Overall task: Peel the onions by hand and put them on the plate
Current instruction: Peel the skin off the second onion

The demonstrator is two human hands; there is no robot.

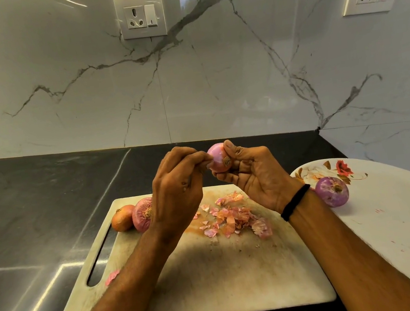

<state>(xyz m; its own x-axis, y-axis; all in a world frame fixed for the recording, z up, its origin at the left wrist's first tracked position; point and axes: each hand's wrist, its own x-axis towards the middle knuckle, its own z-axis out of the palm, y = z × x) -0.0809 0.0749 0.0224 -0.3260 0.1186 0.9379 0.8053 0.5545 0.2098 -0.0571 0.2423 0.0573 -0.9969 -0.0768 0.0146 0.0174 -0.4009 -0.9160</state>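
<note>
held onion point(218, 157): pink, small, raised above the far edge of the cutting board point(216, 280), root end turned toward the person. right hand point(256, 174): cupped around this onion from the right and below, thumb pressed over its top; a black band point(295, 202) sits on the wrist. left hand point(176, 185): fingertips pinched together against the onion's left side, apparently on a bit of skin, though the exact grip is hard to make out. cutting board: pale, stained, lying on a dark counter point(21, 207), handle slot at its left end. on the board's far left corner: one brown onion point(121, 218) and one pink onion point(142, 214), side by side and touching, both with skin on, the pink one partly hidden behind the left hand. in the board's middle: a loose heap of pink peels point(231, 217); one stray peel point(111, 277) lies beside the handle slot. plate point(390, 208): white with red flower print, on the counter right of the board. on the plate near its left rim: one purple peeled onion point(332, 191). behind: white marble wall with two sockets point(140, 15).
</note>
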